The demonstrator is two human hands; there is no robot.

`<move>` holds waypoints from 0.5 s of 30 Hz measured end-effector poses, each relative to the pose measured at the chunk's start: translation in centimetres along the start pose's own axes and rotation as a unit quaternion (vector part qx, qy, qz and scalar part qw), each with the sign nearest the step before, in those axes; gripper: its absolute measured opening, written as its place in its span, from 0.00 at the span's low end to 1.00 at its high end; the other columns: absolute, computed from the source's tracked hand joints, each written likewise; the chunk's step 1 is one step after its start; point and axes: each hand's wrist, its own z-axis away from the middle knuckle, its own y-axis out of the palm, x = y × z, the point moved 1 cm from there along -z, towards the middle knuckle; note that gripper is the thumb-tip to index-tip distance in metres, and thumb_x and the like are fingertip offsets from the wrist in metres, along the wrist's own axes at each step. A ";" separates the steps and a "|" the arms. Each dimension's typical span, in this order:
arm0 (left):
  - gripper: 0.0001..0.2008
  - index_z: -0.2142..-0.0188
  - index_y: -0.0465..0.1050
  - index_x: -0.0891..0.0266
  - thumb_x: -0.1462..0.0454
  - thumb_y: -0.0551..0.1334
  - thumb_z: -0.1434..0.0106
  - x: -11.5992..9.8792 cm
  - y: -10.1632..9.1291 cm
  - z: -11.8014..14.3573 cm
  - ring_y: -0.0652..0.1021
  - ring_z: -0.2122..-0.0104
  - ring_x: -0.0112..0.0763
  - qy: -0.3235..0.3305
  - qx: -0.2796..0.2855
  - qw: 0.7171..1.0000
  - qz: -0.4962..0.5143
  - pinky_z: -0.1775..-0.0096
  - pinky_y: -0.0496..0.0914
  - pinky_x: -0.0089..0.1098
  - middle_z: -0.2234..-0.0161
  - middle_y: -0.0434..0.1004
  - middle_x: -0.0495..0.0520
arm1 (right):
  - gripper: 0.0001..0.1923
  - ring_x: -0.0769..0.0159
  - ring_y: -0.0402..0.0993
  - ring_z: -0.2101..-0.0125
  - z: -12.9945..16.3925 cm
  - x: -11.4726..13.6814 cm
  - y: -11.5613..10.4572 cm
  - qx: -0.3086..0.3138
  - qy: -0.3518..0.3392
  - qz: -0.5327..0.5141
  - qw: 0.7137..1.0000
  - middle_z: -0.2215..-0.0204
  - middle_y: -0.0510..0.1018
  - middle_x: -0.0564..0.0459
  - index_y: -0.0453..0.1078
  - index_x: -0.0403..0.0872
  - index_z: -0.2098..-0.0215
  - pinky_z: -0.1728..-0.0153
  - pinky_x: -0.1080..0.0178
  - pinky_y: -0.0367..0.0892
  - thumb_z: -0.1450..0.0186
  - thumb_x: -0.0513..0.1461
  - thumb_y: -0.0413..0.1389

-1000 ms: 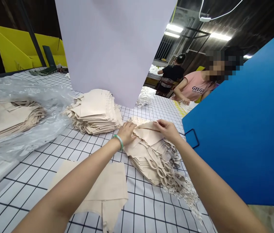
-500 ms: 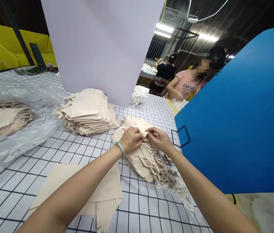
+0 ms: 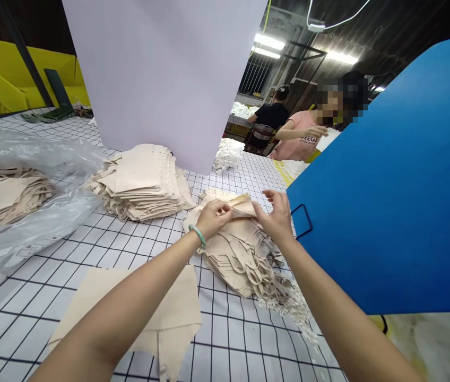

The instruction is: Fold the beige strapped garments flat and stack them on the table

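- Head view, so your left hand (image 3: 214, 216) has thumb and fingertips pinched together on the folded edge of a beige cloth (image 3: 244, 208).
- Your right hand (image 3: 278, 218) isn't gripping anything: fingers spread, thumb right by the cloth's right end. Can't tell if the thumb actually touches it.
- That cloth sits right at your pinch and runs off to its right, on top of a messy pile (image 3: 227, 268) of beige pieces. The loopy straps (image 3: 256, 273) hang out below and to the right of your grip.
- Green bangle (image 3: 197, 236) on your wrist, just behind the pinch.
- Left of your grip there's a taller beige stack (image 3: 141, 175), and further left some clear plastic (image 3: 76, 199) next to more beige cloth (image 3: 4, 193).
- Nearer to you than the grip, a loose beige piece (image 3: 175, 305) lies on the checked tablecloth (image 3: 225, 345), partly hidden by your left forearm.
- Past your grip: a white bundle (image 3: 228, 155) and a big pale board (image 3: 157, 74).
- Off to the grip's right, a blue panel (image 3: 388, 201); beyond, a co-worker in a pink top (image 3: 299, 143).
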 end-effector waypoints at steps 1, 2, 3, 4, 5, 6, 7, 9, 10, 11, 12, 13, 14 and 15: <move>0.06 0.74 0.72 0.62 0.65 0.64 0.41 -0.5 -0.2 -0.2 0.71 0.67 0.29 0.008 0.009 1.000 -0.003 0.64 0.66 0.30 0.70 0.72 0.50 | 0.21 0.53 0.69 0.54 -0.2 0.6 0.0 0.034 -0.044 -0.002 0.998 0.55 0.75 0.44 0.71 0.48 0.54 0.51 0.50 0.65 0.39 0.52 0.59; 0.06 0.73 0.72 0.62 0.64 0.64 0.41 -1.0 -0.5 -0.5 0.71 0.67 0.30 0.017 0.020 1.000 -0.004 0.64 0.66 0.30 0.69 0.73 0.50 | 0.19 0.53 0.69 0.53 -0.3 1.2 0.0 0.085 -0.075 -0.020 0.993 0.57 0.76 0.45 0.72 0.49 0.56 0.51 0.51 0.65 0.38 0.52 0.60; 0.07 0.73 0.72 0.62 0.63 0.64 0.40 -1.5 -0.8 -0.8 0.71 0.66 0.30 0.026 0.027 0.999 -0.002 0.63 0.67 0.31 0.69 0.73 0.51 | 0.17 0.55 0.70 0.55 -0.5 1.9 0.0 0.132 -0.083 -0.046 0.987 0.59 0.77 0.47 0.73 0.50 0.59 0.52 0.53 0.65 0.38 0.53 0.59; 0.07 0.72 0.72 0.62 0.62 0.63 0.39 -1.9 -1.3 -1.1 0.72 0.66 0.30 0.034 0.030 0.999 -0.002 0.63 0.67 0.31 0.69 0.74 0.51 | 0.17 0.57 0.71 0.58 -0.7 2.6 0.0 0.163 -0.072 -0.076 0.981 0.62 0.77 0.49 0.73 0.50 0.63 0.55 0.55 0.66 0.37 0.54 0.59; 0.06 0.70 0.72 0.62 0.61 0.62 0.38 -2.3 -1.8 -1.4 0.72 0.65 0.31 0.040 0.031 0.999 -0.006 0.62 0.68 0.32 0.67 0.74 0.52 | 0.18 0.59 0.71 0.61 -1.1 3.2 -0.2 0.173 -0.051 -0.108 0.978 0.65 0.77 0.50 0.72 0.49 0.66 0.58 0.57 0.67 0.36 0.55 0.58; 0.05 0.66 0.73 0.62 0.62 0.62 0.39 -2.6 -2.3 -1.7 0.73 0.63 0.32 0.044 0.037 0.998 -0.015 0.61 0.68 0.32 0.65 0.75 0.53 | 0.19 0.62 0.71 0.64 -1.6 3.9 -0.3 0.166 -0.032 -0.140 0.976 0.68 0.76 0.52 0.72 0.49 0.67 0.62 0.59 0.67 0.36 0.55 0.57; 0.07 0.62 0.73 0.61 0.62 0.63 0.40 -2.9 -3.0 -2.0 0.74 0.61 0.34 0.044 0.051 0.997 -0.032 0.61 0.69 0.33 0.62 0.76 0.53 | 0.19 0.64 0.70 0.67 -2.3 4.7 -0.6 0.150 -0.022 -0.168 0.974 0.70 0.75 0.53 0.71 0.48 0.67 0.65 0.62 0.66 0.36 0.55 0.57; 0.15 0.57 0.74 0.61 0.64 0.66 0.44 -3.3 -4.4 -2.4 0.75 0.60 0.36 0.024 0.109 0.989 -0.092 0.61 0.70 0.34 0.59 0.76 0.54 | 0.18 0.68 0.67 0.70 -3.8 6.6 -1.6 0.107 -0.044 -0.196 0.974 0.72 0.72 0.56 0.70 0.48 0.66 0.70 0.65 0.63 0.35 0.55 0.57; 0.15 0.57 0.75 0.61 0.64 0.67 0.46 -3.5 -5.1 -2.5 0.76 0.62 0.37 0.005 0.144 0.981 -0.131 0.62 0.71 0.35 0.60 0.77 0.54 | 0.18 0.69 0.66 0.71 -4.6 7.6 -2.4 0.081 -0.069 -0.194 0.975 0.72 0.71 0.56 0.70 0.49 0.65 0.71 0.65 0.63 0.35 0.55 0.57; 0.14 0.60 0.76 0.62 0.64 0.68 0.47 -3.6 -5.9 -2.4 0.76 0.63 0.38 -0.019 0.174 0.971 -0.164 0.63 0.71 0.36 0.63 0.77 0.54 | 0.17 0.69 0.66 0.71 -5.2 8.6 -3.2 0.058 -0.097 -0.182 0.977 0.72 0.70 0.56 0.70 0.49 0.65 0.70 0.65 0.63 0.34 0.54 0.57; 0.10 0.64 0.77 0.63 0.64 0.68 0.48 -3.8 -6.7 -2.2 0.77 0.66 0.38 -0.044 0.196 0.962 -0.184 0.63 0.72 0.37 0.67 0.77 0.53 | 0.16 0.69 0.67 0.70 -5.7 9.4 -4.2 0.034 -0.124 -0.165 0.978 0.72 0.71 0.56 0.70 0.49 0.64 0.69 0.64 0.64 0.34 0.53 0.57; 0.07 0.67 0.77 0.63 0.65 0.68 0.47 -4.1 -7.6 -1.9 0.77 0.67 0.37 -0.066 0.208 0.958 -0.185 0.63 0.72 0.37 0.69 0.77 0.52 | 0.16 0.68 0.68 0.69 -6.0 10.1 -5.1 0.006 -0.148 -0.148 0.978 0.70 0.71 0.55 0.71 0.50 0.64 0.67 0.63 0.65 0.33 0.53 0.56; 0.06 0.68 0.78 0.64 0.65 0.68 0.47 -4.5 -8.6 -1.3 0.78 0.67 0.37 -0.082 0.216 0.959 -0.166 0.63 0.73 0.38 0.71 0.77 0.52 | 0.15 0.66 0.69 0.67 -6.0 10.5 -6.0 -0.017 -0.165 -0.130 0.978 0.69 0.72 0.54 0.71 0.50 0.62 0.64 0.62 0.66 0.32 0.52 0.56; 0.06 0.67 0.79 0.64 0.66 0.68 0.47 -5.0 -9.7 -0.7 0.78 0.67 0.36 -0.091 0.218 0.963 -0.128 0.61 0.74 0.38 0.71 0.78 0.52 | 0.14 0.64 0.70 0.63 -5.8 10.6 -6.7 -0.013 -0.173 -0.111 0.979 0.66 0.74 0.52 0.72 0.51 0.60 0.61 0.60 0.67 0.31 0.52 0.54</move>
